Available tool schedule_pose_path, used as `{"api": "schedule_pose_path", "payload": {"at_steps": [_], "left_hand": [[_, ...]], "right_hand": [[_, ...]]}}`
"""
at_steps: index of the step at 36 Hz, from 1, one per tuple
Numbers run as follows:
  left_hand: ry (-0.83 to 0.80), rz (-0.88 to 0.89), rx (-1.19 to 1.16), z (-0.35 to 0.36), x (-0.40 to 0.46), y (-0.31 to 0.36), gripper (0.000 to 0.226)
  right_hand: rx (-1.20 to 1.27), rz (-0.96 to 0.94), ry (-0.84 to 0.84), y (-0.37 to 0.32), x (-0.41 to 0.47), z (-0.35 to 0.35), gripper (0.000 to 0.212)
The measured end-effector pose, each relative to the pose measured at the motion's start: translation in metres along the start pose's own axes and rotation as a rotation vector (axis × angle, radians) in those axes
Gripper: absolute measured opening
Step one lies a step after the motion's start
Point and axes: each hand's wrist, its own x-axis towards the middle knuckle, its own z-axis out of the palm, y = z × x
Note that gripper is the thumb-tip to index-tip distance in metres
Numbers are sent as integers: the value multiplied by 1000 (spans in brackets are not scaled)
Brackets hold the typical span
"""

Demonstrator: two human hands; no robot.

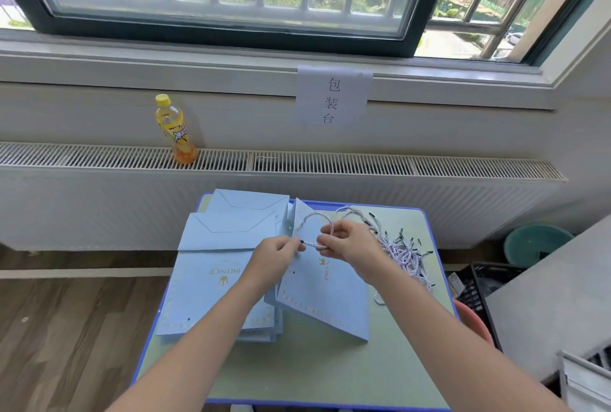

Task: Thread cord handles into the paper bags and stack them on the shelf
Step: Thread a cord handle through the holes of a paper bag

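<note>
A pale blue paper bag (325,299) lies flat and slightly tilted on the small table (297,372), partly over a stack of flat blue bags (215,279). My left hand (276,254) pinches the black-tipped end of a white twisted cord (314,223) near the bag's upper edge. My right hand (347,243) grips the same cord a little to the right, with its loop arching up behind my fingers. A loose pile of cords (405,254) lies on the table just right of my right hand.
A yellow drink bottle (175,130) stands on the radiator grille (330,163) under the window. A paper sign (332,97) hangs on the sill. A teal basin (537,243), a black crate (479,292) and a grey counter (555,296) stand to the right.
</note>
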Motion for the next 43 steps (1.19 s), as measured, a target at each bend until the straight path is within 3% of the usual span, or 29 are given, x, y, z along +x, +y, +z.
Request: {"api": "schedule_pose_path", "payload": {"at_steps": [10,16,22,24,26,28,30,32,35,43], "left_hand": [[66,-72,-35,4,5,4,16],[46,-160,-39,5,4,10,33],[-9,-189,-46,4,2,11,24],[-5,-202,-70,4,2,12,21],[8,-215,-81,5,1,12,21],[13,-227,-95,5,-1,14,23],[7,-236,-114,6,-2,14,25],[4,-227,-112,6,-2,14,25],[3,-196,-62,7,-3,14,28],[-27,-194,-94,5,-8,12,30]], "right_hand": [[-82,-14,-59,4,-7,5,12],[-110,-53,-53,5,-11,3,10],[-136,-68,-65,4,-11,1,12],[-165,-57,-19,5,-11,1,16],[-391,-104,127,10,-11,-1,26],[-573,-249,255,15,-12,-2,33],[-628,-461,299,19,-14,0,24],[-639,-564,221,22,-17,5,12],[-673,-557,75,30,-18,14,11],[-661,-495,107,36,-14,21,6]]}}
